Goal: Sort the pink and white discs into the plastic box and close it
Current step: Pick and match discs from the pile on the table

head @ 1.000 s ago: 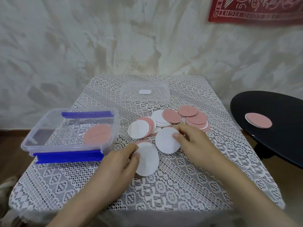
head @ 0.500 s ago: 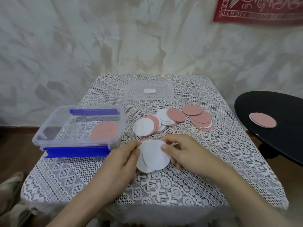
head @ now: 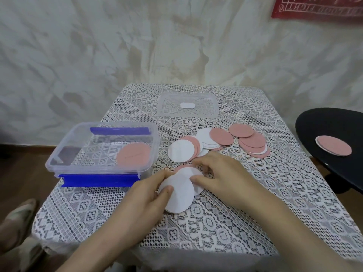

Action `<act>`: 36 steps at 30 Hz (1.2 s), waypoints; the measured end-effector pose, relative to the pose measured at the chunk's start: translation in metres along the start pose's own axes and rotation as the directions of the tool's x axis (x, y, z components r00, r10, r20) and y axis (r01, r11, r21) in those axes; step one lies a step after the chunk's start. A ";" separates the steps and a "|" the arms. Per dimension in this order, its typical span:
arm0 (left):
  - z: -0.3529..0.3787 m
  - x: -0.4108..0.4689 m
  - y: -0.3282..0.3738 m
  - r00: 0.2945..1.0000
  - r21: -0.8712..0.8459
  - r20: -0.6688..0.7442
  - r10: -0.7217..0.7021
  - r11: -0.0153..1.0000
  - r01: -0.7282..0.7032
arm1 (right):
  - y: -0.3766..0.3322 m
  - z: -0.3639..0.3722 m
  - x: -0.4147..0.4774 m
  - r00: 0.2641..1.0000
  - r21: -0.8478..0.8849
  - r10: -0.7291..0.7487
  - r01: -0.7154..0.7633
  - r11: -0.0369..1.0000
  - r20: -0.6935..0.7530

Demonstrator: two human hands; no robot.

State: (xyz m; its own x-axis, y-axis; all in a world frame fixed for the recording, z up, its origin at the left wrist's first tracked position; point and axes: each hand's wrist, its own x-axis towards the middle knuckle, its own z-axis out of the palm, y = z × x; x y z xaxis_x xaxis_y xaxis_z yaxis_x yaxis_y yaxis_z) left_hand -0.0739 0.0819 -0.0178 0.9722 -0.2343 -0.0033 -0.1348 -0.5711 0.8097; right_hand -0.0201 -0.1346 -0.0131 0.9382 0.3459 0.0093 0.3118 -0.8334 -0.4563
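A clear plastic box [head: 59,154] with blue clips stands open at the table's left, one pink disc [head: 133,155] inside it. Its clear lid [head: 208,101] lies at the back of the table. A loose spread of pink and white discs [head: 214,142] lies right of the box. Nearer me, a small stack of white discs [head: 181,191] lies with a pink edge showing behind it. My left hand [head: 145,195] pinches the stack's left edge, thumb on top. My right hand [head: 222,177] pinches its right side.
A black round side table [head: 334,122] stands at the right, with a pink and white disc [head: 334,148] on it. The lace-covered table [head: 216,232] ends close to me. A foot shows on the floor at lower left.
My right hand slid a white disc leftwards onto the one under my left hand. Both hands now hold the overlapping discs together, nearer the box.
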 end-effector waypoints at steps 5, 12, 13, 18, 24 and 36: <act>-0.002 -0.001 -0.005 1.000 -0.041 -0.015 -0.009 0.999 0.008 | -0.005 0.001 0.005 0.999 0.009 -0.010 0.009 1.000 0.052; -0.003 0.000 -0.005 1.000 -0.030 -0.007 -0.013 0.999 0.013 | -0.007 0.000 0.010 0.995 0.127 0.036 -0.047 0.991 0.091; -0.003 0.000 -0.004 1.000 -0.029 -0.008 -0.016 0.999 0.016 | -0.007 0.000 0.010 0.995 0.157 0.044 -0.057 0.986 0.087; -0.002 0.000 0.000 1.000 -0.009 -0.014 -0.017 1.000 0.017 | 0.004 -0.001 0.005 0.991 0.230 0.130 -0.133 0.964 0.030; 0.007 0.005 0.009 1.000 -0.001 -0.008 -0.012 1.000 0.012 | 0.032 -0.017 -0.008 0.961 0.246 0.270 -0.249 0.937 -0.054; 0.031 0.028 0.032 0.999 0.009 -0.029 -0.022 1.000 0.022 | 0.042 -0.014 -0.021 0.953 0.285 0.256 -0.203 0.937 -0.163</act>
State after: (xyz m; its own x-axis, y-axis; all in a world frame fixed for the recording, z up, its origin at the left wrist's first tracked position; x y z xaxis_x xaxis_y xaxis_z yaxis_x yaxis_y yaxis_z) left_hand -0.0569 0.0330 -0.0099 0.9801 -0.1984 -0.0040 -0.1148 -0.5832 0.8042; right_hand -0.0251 -0.1826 -0.0201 0.9983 0.0458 0.0366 0.0585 -0.7285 -0.6826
